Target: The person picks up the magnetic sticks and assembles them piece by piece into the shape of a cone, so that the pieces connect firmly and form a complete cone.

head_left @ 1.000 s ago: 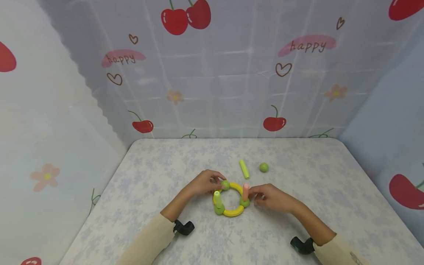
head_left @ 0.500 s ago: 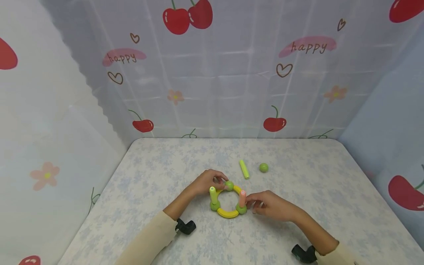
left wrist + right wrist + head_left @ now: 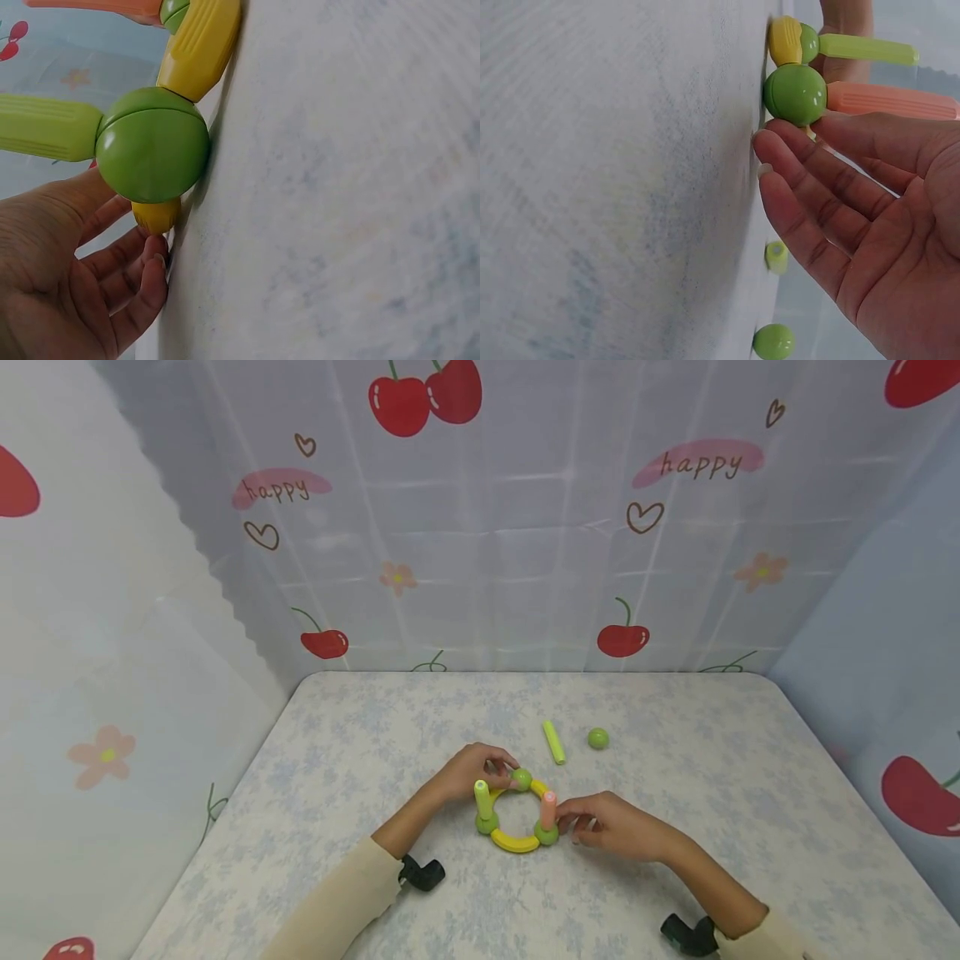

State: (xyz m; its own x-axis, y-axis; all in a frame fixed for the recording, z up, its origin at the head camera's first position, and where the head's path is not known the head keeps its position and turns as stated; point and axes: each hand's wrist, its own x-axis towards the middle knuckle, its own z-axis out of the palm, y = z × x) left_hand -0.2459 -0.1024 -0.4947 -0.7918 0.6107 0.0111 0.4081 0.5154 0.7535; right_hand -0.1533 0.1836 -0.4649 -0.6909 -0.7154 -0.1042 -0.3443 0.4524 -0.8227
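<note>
My left fingers [image 3: 501,755] pinch the far green ball [image 3: 521,778] of the yellow ring [image 3: 515,842], and my right fingers [image 3: 832,206] lightly grasp the near-right ball [image 3: 795,95] below the upright salmon stick [image 3: 548,810]; I seem to be steadying the ring on the tabletop [image 3: 337,718]. I judge the next move calls for a firm left hold and freed right fingers, as the loose lime stick [image 3: 553,743] and loose ball [image 3: 597,738] lie beyond my fingers.
</note>
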